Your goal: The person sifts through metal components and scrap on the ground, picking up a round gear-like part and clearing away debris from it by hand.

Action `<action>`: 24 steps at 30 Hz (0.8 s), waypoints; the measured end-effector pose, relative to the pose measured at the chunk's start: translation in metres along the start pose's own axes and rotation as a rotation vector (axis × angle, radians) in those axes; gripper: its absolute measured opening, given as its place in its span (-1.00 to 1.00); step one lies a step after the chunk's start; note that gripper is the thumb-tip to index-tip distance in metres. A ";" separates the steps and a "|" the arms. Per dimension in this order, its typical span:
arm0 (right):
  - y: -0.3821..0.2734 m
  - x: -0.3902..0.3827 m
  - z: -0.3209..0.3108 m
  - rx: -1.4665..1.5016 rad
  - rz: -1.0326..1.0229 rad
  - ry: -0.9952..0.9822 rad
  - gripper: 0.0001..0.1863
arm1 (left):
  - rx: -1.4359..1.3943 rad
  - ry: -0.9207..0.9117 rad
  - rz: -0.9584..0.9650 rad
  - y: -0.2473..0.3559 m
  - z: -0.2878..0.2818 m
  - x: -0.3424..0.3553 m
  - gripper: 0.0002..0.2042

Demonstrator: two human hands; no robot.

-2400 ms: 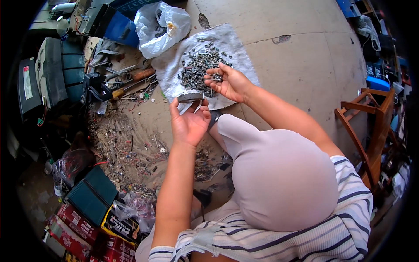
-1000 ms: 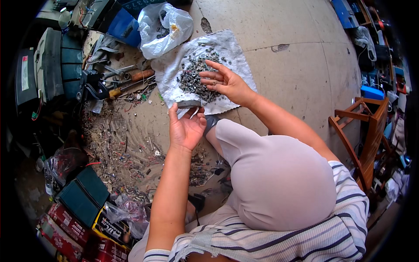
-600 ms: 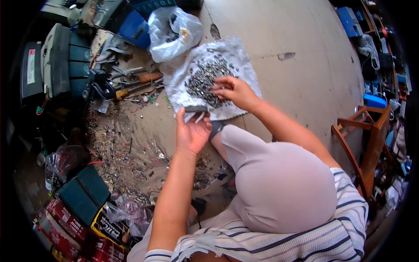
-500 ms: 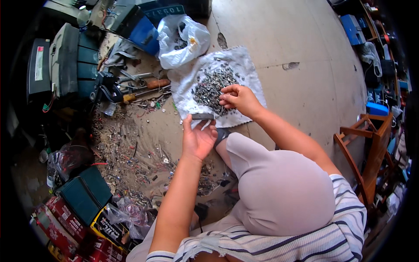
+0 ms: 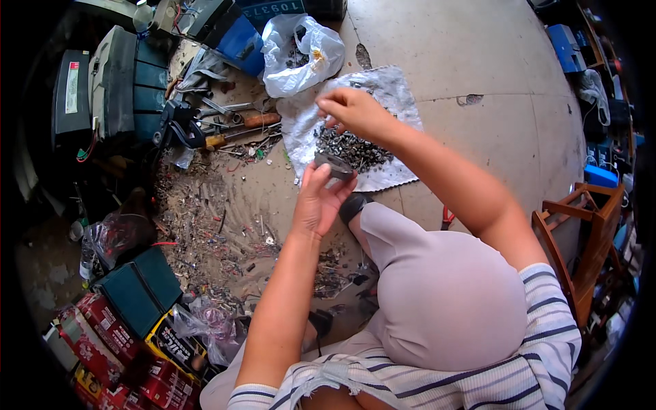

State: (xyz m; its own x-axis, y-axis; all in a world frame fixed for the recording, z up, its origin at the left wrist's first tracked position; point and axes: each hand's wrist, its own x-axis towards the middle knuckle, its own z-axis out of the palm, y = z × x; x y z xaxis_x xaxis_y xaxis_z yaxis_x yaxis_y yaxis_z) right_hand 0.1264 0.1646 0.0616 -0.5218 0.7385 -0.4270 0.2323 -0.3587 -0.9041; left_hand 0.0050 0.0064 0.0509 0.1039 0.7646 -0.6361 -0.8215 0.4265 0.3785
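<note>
My left hand point(image 5: 320, 191) grips a dark grey flat part point(image 5: 333, 166) by its edges, thumb on top, just below a heap of small metal fasteners and bits point(image 5: 352, 147) spread on a white cloth point(image 5: 400, 171). My right hand point(image 5: 355, 113) is raised above the heap and partly hides it; its thumb and fingertips are curled toward each other, and whatever they may hold is too small to make out. My knee in pale trousers is just below the cloth.
A white plastic bag point(image 5: 287, 68) stands beside a blue container point(image 5: 239, 55). Wrenches and wooden-handled tools point(image 5: 261, 119) lie left of the cloth among scattered debris. Dark cases point(image 5: 113, 89) line the left; cartons point(image 5: 102, 335) are at lower left, a wooden stool point(image 5: 588, 266) at right.
My right hand has risen from the heap, moving up and left with fingers more bent. My left hand has tilted the grey part, and its thumb lies over it. The view has shifted slightly.
</note>
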 end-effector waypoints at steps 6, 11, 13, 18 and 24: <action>0.038 -0.042 -0.006 0.205 0.194 -0.057 -0.66 | 0.668 0.053 0.281 0.000 0.012 0.010 -0.34; 0.055 -0.054 -0.010 0.522 0.215 -0.093 -0.62 | 1.262 0.146 0.594 -0.003 0.025 0.010 -0.35; 0.057 -0.055 -0.010 0.583 0.213 -0.113 -0.61 | 1.337 0.132 0.666 -0.003 0.025 0.012 -0.37; 0.048 -0.059 -0.007 0.325 0.139 -0.083 -0.63 | 1.464 0.119 0.765 -0.001 0.023 0.012 -0.41; 0.059 -0.059 -0.011 0.300 0.215 -0.053 -0.68 | 1.594 0.107 0.847 -0.003 0.019 0.015 -0.42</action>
State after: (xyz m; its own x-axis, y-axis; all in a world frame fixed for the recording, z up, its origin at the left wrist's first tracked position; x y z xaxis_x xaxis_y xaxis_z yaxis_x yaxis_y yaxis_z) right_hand 0.1797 0.1065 0.0331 -0.5307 0.6008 -0.5979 0.0941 -0.6593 -0.7460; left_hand 0.0194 0.0256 0.0533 -0.0976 0.9944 0.0405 0.6489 0.0328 0.7602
